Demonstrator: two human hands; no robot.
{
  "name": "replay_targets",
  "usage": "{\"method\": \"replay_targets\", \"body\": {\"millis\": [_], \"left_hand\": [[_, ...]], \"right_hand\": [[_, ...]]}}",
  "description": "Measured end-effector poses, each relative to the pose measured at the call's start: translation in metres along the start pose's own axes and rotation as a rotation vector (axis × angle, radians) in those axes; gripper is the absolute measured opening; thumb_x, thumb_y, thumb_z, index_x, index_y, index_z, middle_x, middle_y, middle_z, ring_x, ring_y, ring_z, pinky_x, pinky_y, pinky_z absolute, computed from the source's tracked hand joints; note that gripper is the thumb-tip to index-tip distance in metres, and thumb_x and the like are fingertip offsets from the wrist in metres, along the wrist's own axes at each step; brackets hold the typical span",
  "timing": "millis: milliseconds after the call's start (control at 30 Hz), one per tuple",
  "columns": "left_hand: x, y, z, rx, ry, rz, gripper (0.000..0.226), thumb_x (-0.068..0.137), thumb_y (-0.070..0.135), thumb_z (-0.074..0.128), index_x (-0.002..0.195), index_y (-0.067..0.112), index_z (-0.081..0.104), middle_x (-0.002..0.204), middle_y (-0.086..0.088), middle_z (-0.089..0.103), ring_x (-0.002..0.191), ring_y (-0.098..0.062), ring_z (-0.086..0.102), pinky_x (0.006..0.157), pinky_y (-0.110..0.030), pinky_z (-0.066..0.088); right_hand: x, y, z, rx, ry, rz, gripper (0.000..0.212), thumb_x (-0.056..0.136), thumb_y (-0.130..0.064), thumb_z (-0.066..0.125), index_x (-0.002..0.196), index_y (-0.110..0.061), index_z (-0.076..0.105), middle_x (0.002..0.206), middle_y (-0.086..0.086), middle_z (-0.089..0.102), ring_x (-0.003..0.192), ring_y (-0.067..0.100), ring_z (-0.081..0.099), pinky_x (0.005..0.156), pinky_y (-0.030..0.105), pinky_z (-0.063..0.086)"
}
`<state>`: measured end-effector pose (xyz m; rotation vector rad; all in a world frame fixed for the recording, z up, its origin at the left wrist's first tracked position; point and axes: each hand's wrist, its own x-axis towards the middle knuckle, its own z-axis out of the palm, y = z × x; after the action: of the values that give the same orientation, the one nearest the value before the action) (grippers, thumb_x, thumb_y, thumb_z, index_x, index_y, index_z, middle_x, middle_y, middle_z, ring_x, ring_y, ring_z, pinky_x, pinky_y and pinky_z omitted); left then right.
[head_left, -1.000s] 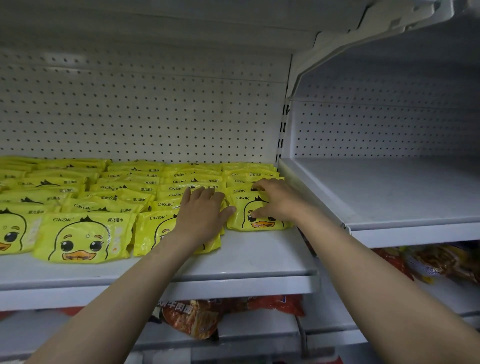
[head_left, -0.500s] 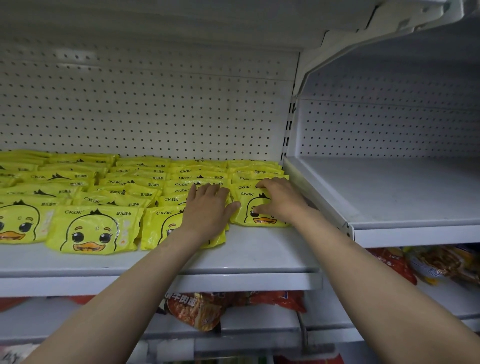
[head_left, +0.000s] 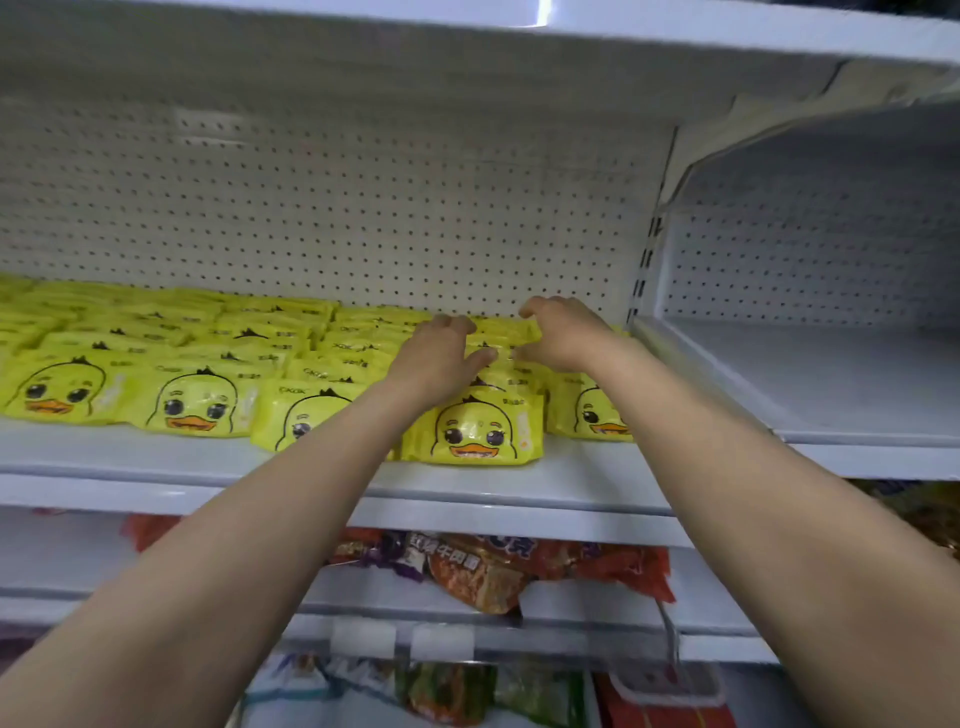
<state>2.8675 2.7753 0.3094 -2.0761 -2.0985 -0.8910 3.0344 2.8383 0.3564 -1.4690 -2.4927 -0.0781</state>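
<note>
Both flank my rearward-running column of yellow duck-printed plastic packs (head_left: 475, 421): left hand (head_left: 441, 358) flat atop, right hand (head_left: 566, 335) curled, whether gripping I cannot tell.

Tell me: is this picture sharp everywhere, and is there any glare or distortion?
Head view: the front duck pack is sharp; the left hand and right hand are slightly soft; the pegboard wall is smeared at upper left; a glare streak marks the top shelf; shelf edges slant from wide-lens distortion.
</note>
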Motion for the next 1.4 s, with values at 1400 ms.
{"method": "replay_targets", "body": {"millis": [1400], "left_hand": [[-0.479,-0.616,-0.377,0.706,0.268,-0.768,0.046,0.087,0.037,0.063,0.127,0.015,0.053,0.132,-0.015,0.052,0.118,-0.037,0.049,0.091,-0.047,0.047]], "right_hand": [[-0.027,-0.867,0.208,0.498,-0.163,-1.027,0.055,0.094,-0.048,0.056,0.142,-0.025,0.044,0.145,-0.002,0.046,0.135,0.021,0.036,0.11,0.035,0.031]]}}
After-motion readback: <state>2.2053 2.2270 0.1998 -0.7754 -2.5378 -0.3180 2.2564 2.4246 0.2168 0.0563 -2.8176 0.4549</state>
